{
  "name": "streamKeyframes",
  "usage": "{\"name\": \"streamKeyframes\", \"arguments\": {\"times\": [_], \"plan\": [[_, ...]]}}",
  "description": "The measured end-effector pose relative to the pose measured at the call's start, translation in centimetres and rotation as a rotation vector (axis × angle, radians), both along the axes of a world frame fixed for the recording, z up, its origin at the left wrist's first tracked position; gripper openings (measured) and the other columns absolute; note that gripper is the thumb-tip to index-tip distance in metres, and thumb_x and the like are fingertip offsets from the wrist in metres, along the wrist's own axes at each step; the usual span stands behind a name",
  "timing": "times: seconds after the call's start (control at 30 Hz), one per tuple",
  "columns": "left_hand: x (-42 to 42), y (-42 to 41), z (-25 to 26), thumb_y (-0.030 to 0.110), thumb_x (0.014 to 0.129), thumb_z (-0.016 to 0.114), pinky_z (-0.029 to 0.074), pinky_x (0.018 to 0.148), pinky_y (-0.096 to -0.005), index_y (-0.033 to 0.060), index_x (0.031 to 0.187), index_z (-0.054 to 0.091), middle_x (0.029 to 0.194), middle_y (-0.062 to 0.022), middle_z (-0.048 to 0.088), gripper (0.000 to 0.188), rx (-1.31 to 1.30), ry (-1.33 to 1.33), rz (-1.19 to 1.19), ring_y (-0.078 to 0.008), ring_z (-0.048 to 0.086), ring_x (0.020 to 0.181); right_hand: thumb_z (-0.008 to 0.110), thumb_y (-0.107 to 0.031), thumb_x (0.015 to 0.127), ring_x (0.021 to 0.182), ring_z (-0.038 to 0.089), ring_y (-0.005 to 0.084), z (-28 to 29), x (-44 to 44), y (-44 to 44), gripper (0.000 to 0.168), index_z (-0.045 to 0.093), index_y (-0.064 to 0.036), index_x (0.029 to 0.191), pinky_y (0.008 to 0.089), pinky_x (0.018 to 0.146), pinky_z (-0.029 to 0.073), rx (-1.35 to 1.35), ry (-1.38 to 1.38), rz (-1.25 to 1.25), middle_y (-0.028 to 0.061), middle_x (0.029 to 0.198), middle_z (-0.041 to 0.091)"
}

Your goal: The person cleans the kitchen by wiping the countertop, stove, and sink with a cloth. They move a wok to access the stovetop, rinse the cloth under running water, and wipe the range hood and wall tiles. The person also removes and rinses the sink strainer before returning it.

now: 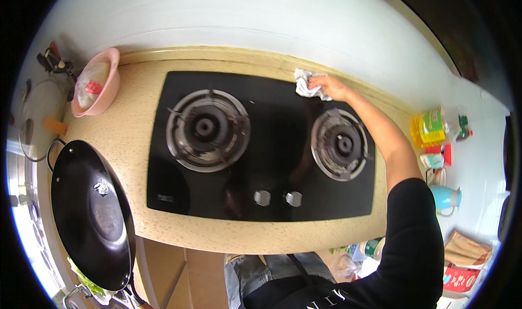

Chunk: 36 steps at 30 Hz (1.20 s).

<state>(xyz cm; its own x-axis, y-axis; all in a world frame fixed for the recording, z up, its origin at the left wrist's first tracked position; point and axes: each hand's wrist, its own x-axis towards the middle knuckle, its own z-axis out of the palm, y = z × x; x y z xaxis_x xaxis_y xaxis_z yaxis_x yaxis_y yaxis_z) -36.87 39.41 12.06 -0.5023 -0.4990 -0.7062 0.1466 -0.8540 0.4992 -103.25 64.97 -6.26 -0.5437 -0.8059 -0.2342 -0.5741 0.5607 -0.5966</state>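
My right hand (pixel 335 88) presses a crumpled white cloth (pixel 306 84) onto the back edge of the black gas cooktop (pixel 281 146), where it meets the stone-patterned counter. Its arm reaches over the cooktop's right side, beside the right burner (pixel 344 144). The left burner (pixel 205 126) has its metal ring and pan supports in place. Two silver knobs sit at the front middle, the left knob (pixel 262 197) and the right knob (pixel 293 199). A small light crumb (pixel 251 102) lies near the left burner. My left hand is out of view.
A black wok (pixel 91 215) stands at the left, a pink basin (pixel 107 93) holding a plastic bag behind it. Along the right are an oil bottle (pixel 428 127), a blue jug (pixel 446 197) and a red box (pixel 461 278). The wall (pixel 212 15) rises behind the counter (pixel 228 235).
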Motion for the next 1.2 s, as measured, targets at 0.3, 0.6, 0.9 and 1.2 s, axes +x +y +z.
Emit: {"name": "streamKeyframes", "arguments": {"times": [0.3, 0.6, 0.9, 1.2], "plan": [[2.5, 10.0, 2.0, 0.0, 0.083, 0.044, 0.028, 0.023, -0.0204, -0.0004, 0.105, 0.042, 0.053, -0.0002, 0.039, 0.021, 0.118, 0.214, 0.145, -0.0082, 0.032, 0.029, 0.042, 0.012, 0.065, 0.105, 0.048, 0.0272, -2.4, 1.4, 23.3, 0.041, 0.061, -0.007, 0.096, 0.0349, 0.093, 0.035, -0.03, 0.499, -0.317, 0.0109, 0.109, 0.055], [5.0, 12.1, 2.0, 0.002, 0.085, 0.042, 0.027, 0.022, -0.0188, 0.002, 0.116, 0.037, 0.055, 0.0, 0.041, 0.032, 0.095, 0.181, 0.033, -0.0062, 0.033, 0.029, 0.048, 0.007, 0.067, 0.095, 0.046, 0.0262, 0.6, 27.8, 30.6, 0.032, 0.056, -0.008, 0.094, 0.0347, 0.081, 0.041, 0.144, 0.411, -0.448, 0.0076, 0.1, 0.051], [2.2, 10.0, 4.7, 0.002, 0.081, 0.046, 0.024, 0.023, -0.0176, 0.0032, 0.102, 0.036, 0.062, -0.0016, 0.042, 0.024, -0.066, 0.035, -0.03, -0.0064, 0.03, 0.029, 0.037, 0.004, 0.079, 0.105, 0.049, 0.0152, 10.8, 20.3, 14.4, 0.038, 0.047, 0.002, 0.116, 0.0271, 0.091, 0.037, -0.645, -0.219, -0.605, 0.0096, 0.112, 0.053], [1.3, 5.9, 5.5, 0.001, 0.079, 0.049, 0.025, 0.024, -0.0183, 0.0035, 0.098, 0.036, 0.054, 0.001, 0.037, 0.023, -0.052, -0.053, -0.121, -0.0062, 0.028, 0.03, 0.046, -0.007, 0.077, 0.122, 0.033, 0.0263, 0.3, 9.3, -18.6, 0.047, 0.047, -0.019, 0.122, 0.038, 0.098, 0.029, -0.012, 0.312, -0.031, 0.0047, 0.133, 0.037]]}}
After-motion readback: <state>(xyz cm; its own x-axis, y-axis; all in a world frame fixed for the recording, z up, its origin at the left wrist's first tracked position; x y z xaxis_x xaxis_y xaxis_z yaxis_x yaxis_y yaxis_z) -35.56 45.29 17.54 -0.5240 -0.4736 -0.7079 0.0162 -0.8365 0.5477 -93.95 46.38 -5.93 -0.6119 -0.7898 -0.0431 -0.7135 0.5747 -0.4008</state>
